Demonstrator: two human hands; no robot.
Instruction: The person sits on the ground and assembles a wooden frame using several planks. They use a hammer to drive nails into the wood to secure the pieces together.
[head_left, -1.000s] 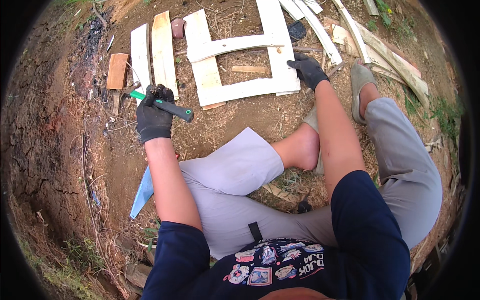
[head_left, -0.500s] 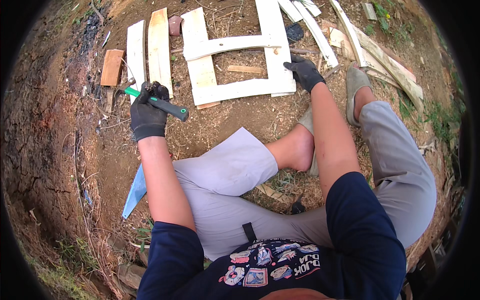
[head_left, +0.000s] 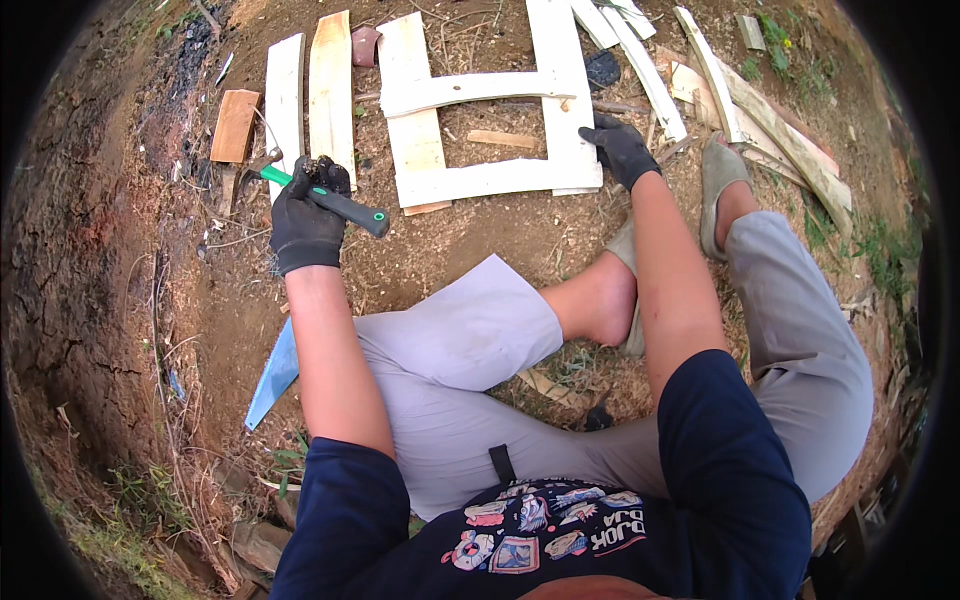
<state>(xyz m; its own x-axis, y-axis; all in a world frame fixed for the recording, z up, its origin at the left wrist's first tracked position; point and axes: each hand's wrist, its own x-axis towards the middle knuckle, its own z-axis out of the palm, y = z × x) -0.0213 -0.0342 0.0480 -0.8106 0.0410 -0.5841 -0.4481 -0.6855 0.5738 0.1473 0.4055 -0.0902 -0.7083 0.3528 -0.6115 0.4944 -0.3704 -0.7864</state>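
I sit on bare earth with my legs bent. My left hand, in a black glove, grips a hammer with a green and black handle; its metal head points left, just above the dirt. My right hand, also gloved, rests on the lower right corner of a pale wooden frame made of white planks nailed into a rectangle. A small loose wood strip lies inside the frame.
Two loose pale planks lie left of the frame, with a short brown board beyond them. More white slats are stacked at the upper right. A saw blade lies by my left thigh. Grass edges the dirt.
My left hand with the hammer has shifted slightly left and up toward the loose planks. My right hand stays on the frame's corner.
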